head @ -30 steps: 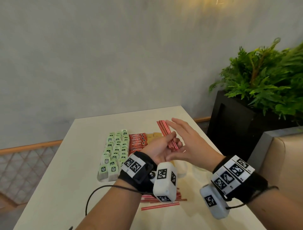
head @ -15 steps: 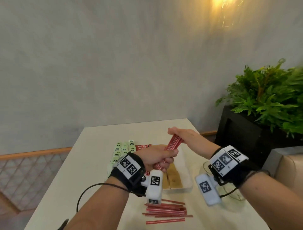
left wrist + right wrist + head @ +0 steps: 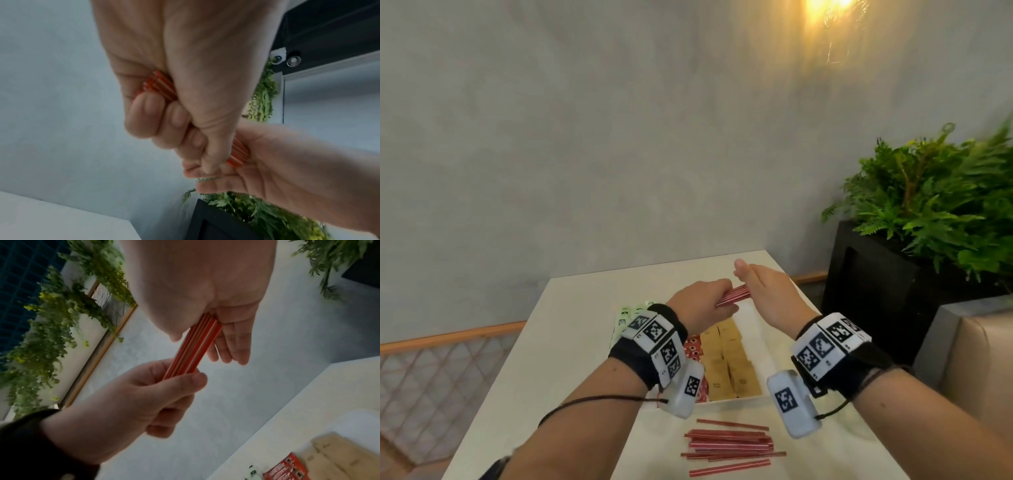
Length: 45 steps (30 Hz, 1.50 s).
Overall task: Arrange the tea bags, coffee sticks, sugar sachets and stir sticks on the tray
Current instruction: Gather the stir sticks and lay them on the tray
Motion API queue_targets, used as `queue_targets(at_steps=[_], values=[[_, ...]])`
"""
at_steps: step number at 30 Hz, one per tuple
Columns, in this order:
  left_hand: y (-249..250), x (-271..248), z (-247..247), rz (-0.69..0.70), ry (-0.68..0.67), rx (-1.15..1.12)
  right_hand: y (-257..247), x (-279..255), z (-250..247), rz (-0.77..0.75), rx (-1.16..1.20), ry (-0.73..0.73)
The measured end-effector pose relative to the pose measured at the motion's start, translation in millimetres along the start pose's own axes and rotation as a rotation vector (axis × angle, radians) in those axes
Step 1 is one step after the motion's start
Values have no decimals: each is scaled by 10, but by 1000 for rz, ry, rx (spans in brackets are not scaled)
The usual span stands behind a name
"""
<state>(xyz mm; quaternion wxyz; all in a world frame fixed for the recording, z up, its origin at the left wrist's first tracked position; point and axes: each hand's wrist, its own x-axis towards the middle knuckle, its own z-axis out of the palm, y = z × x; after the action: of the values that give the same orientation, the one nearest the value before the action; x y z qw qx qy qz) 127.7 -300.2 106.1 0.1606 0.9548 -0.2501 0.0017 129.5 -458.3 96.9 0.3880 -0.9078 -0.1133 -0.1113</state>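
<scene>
My left hand (image 3: 714, 305) grips a bundle of red striped stir sticks (image 3: 734, 295), held nearly level above the white tray (image 3: 736, 400). My right hand (image 3: 758, 286) has straight fingers, and its palm presses the bundle's far end. In the right wrist view the bundle (image 3: 193, 350) runs from the left hand (image 3: 144, 395) into the right palm. The left wrist view shows the sticks' (image 3: 160, 86) near ends poking from the fist. The tray holds brown sugar sachets (image 3: 726, 363), red coffee sticks (image 3: 693, 349) and green tea bags (image 3: 630, 313), partly hidden by my left wrist.
Several loose stir sticks (image 3: 729, 445) lie on the white table (image 3: 571, 342) in front of the tray. A black planter with ferns (image 3: 928, 222) stands right of the table, and a beige seat (image 3: 983, 346) beside it. A grey wall is behind.
The bundle went from upright to nearly level in my left hand. My right hand let go of its top and now lies flat against its end. The head view tilted up.
</scene>
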Motion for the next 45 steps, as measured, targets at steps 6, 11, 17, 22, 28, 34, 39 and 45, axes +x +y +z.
queue_targets(at_steps=[6,11,17,22,28,34,39,45], values=[[5,36,55,25,110,164,73,-115,89,6,-251,120],[46,48,74,-14,198,265,100,-164,143,108,-111,132],[-248,-40,262,-319,331,-229,251,-127,-8,155,-130,291],[-189,-37,299,-607,310,-1439,300,-86,-30,151,-145,272],[60,14,265,-656,286,-1576,294,-58,181,51,-122,225],[-151,-72,414,-352,121,-567,365,105,-102,-15,-266,-23],[-82,-32,477,-194,30,-487,359,167,-162,10,-317,-118],[70,52,555,-122,-41,-335,265,170,-131,4,-149,-187]])
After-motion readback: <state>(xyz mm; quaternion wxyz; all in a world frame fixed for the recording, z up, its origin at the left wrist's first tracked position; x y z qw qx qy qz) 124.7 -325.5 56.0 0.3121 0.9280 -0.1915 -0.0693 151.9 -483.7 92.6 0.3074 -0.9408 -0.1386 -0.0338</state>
